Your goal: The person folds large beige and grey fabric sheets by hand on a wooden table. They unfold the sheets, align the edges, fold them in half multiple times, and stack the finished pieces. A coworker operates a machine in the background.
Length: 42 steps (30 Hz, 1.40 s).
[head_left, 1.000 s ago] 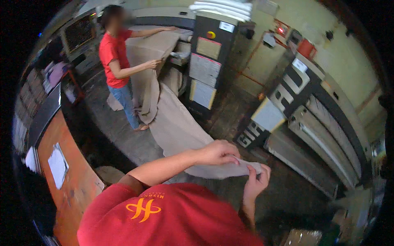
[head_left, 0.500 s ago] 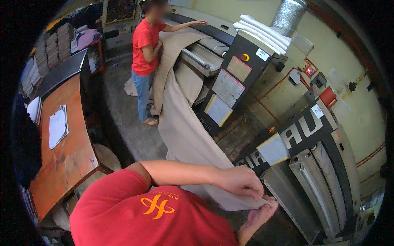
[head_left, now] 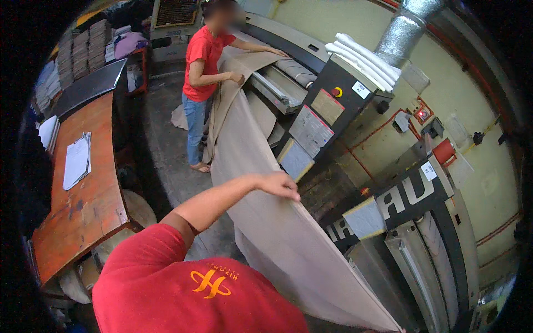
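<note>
The beige cloth (head_left: 250,222) stretches diagonally from the far machine toward the bottom right. My left hand (head_left: 280,186) grips its right-hand edge near the middle of the view. At the lower edge, a sliver of my right hand (head_left: 401,330) shows by the cloth's corner, its fingers mostly out of view. A co-worker (head_left: 201,72) in a red shirt and jeans stands at the far end, both hands on the cloth where it lies over the far machine's roller (head_left: 294,72).
An orange-topped table (head_left: 83,216) with papers (head_left: 78,161) runs along the left, stacked linens (head_left: 83,50) behind it. A dark machine column (head_left: 319,122) carries folded white cloths (head_left: 363,64). Another roller machine (head_left: 427,261) stands at right, beside a metal duct (head_left: 411,25).
My left hand has moved up along the cloth edge, away from my right hand, which has dropped to the lower edge, spreading the cloth taut. The co-worker's hands have shifted on the cloth.
</note>
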Available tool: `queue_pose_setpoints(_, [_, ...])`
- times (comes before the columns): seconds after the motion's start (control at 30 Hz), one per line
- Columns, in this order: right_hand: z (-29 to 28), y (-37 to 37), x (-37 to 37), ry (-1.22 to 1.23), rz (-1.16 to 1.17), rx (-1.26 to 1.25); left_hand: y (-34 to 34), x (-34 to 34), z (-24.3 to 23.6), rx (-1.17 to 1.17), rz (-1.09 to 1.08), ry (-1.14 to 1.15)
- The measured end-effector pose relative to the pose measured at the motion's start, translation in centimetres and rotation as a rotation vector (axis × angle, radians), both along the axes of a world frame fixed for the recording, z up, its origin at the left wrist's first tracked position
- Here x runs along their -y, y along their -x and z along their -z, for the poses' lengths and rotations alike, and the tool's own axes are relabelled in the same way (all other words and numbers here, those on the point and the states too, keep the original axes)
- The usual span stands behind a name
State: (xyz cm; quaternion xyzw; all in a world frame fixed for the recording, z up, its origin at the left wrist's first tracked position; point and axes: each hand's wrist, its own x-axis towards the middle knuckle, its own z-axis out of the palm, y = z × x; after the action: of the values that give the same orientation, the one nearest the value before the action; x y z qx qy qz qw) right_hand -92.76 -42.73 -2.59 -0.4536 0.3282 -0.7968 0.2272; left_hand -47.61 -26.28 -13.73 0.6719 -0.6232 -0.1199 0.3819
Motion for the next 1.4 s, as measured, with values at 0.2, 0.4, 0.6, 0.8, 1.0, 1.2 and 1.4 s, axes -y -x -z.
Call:
queue_pose_setpoints(0.2, [-1.5,0.4,0.3,0.121,0.127,-0.036,-3.9,-3.3,2.7,0.255,-0.206,0.012])
queue_pose_setpoints(0.4, [1.4,-0.2,4.1,0.021,0.145,-0.104,-2.6,-3.9,-0.9,0.150,-0.379,0.208])
queue_pose_setpoints(0.6, [9.6,-9.5,0.2,-0.082,-0.924,-0.822,1.8,-4.0,-2.1,0.303,-0.180,0.311])
queue_pose_setpoints(0.8, [11.1,-15.7,-9.3,-0.522,-1.716,-0.682,3.5,-5.5,1.2,0.206,-0.157,0.257])
queue_pose_setpoints(1.0, [11.4,-17.7,-13.3,-0.193,-2.101,-0.709,5.0,-8.7,3.8,0.128,-0.231,0.156])
queue_pose_setpoints(1.2, [10.5,-19.1,-15.7,0.477,-1.683,-1.031,7.8,-12.5,4.4,0.073,-0.272,0.064])
queue_pose_setpoints(1.4, [11.4,-19.8,-16.3,0.753,-1.216,-0.892,9.5,-14.8,4.2,0.147,-0.297,0.032])
